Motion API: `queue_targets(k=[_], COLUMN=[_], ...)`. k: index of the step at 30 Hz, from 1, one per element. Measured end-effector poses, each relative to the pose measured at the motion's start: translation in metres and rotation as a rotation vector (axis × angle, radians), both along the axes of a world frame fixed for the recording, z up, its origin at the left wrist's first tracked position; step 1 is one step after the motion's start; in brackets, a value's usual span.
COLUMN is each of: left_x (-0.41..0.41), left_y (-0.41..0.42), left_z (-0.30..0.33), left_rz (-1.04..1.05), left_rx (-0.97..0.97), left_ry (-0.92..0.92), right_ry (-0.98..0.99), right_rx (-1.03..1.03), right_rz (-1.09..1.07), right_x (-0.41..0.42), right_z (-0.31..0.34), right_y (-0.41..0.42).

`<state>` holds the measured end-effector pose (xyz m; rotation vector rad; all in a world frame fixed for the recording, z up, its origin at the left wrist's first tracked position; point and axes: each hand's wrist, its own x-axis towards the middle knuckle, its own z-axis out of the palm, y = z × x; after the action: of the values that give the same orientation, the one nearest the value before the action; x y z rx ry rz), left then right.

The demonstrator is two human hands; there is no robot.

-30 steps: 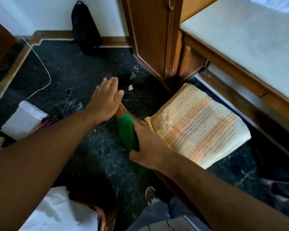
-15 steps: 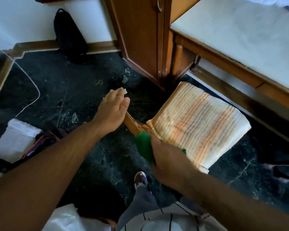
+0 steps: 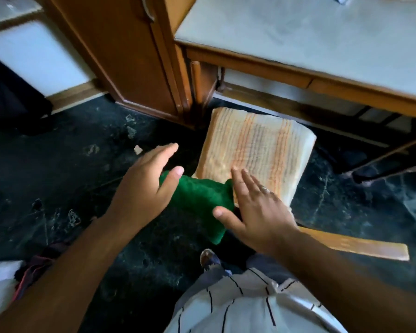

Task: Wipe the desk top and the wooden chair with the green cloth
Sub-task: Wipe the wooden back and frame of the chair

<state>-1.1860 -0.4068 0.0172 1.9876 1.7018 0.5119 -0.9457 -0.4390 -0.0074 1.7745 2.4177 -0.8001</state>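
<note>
At the centre of the frame the green cloth lies over the chair edge beside its striped cushion, between the left hand and right hand, both flat with fingers spread, neither gripping, below the table at upper right.

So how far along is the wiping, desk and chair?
Desk top looks bare and pale; whether it has been wiped cannot be told. In hand: the green cloth lies at the chair's seat edge between the left hand and right hand, both open. Left: the chair's wooden arm and other wood.
</note>
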Motion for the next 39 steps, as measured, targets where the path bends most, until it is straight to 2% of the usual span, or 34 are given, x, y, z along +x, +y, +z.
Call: queue_targets(k=[3,6,8,10,12,14,16,18,20,21,22,25,29,31,35,36,39], left_x=[0.018,0.037,0.055,0.071,0.075,0.063,0.033,0.001,-0.017,-0.021,-0.026,-0.014,0.012,0.015,0.018,0.018,0.010], left_y=[0.000,0.000,0.001,0.003,0.010,0.027,0.059,0.095,0.119,0.120,0.117,0.080,0.056,0.072,0.124,0.125,0.123], left_z=[0.002,0.002,0.000,-0.004,-0.010,-0.010,-0.010,-0.009,-0.005,-0.004,-0.004,0.007,0.010,0.000,-0.042,-0.051,-0.069], left_rz=[-0.297,-0.525,-0.577,-0.581,-0.611,-0.656,-0.636,-0.504,-0.377,-0.380,-0.419,-0.588,-0.667,-0.678,-0.575,-0.635,-0.435], left_rx=[-0.030,-0.039,-0.048,-0.073,-0.079,-0.160,-0.321,-0.582,-0.824,-0.853,-0.821,-0.513,-0.416,-0.517,-1.113,-1.136,-1.142], left_ry=[0.181,0.412,0.513,0.515,0.452,0.517,0.666,0.731,0.659,0.635,0.647,0.692,0.429,0.480,0.545,0.594,0.557], right_ry=[0.014,0.213,0.385,0.472,0.462,0.390,0.289,0.192,0.127,0.109,0.099,0.096,0.075,0.066,0.041,0.036,0.031], right_rx=[0.014,-0.001,-0.038,-0.076,-0.105,-0.107,-0.114,-0.125,-0.144,-0.155,-0.164,-0.180,-0.205,-0.208,-0.217,-0.223,-0.224], right_rz=[-0.009,-0.125,-0.233,-0.273,-0.239,-0.175,-0.097,-0.048,-0.030,-0.024,-0.021,-0.028,-0.027,-0.021,-0.014,-0.011,-0.009], right_x=[-0.005,0.005,0.012,0.014,0.014,0.013,0.009,0.004,-0.001,-0.002,-0.003,-0.004,-0.006,-0.007,-0.006,-0.006,-0.005], right_z=[-0.002,-0.006,-0.006,-0.004,-0.003,0.000,0.000,-0.002,-0.004,-0.005,-0.006,-0.008,-0.008,-0.007,-0.004,-0.003,-0.003], right_y=[0.000,0.000,0.003,0.005,0.007,0.008,0.009,0.013,0.015,0.016,0.017,0.016,0.016,0.017,0.019,0.020,0.021])
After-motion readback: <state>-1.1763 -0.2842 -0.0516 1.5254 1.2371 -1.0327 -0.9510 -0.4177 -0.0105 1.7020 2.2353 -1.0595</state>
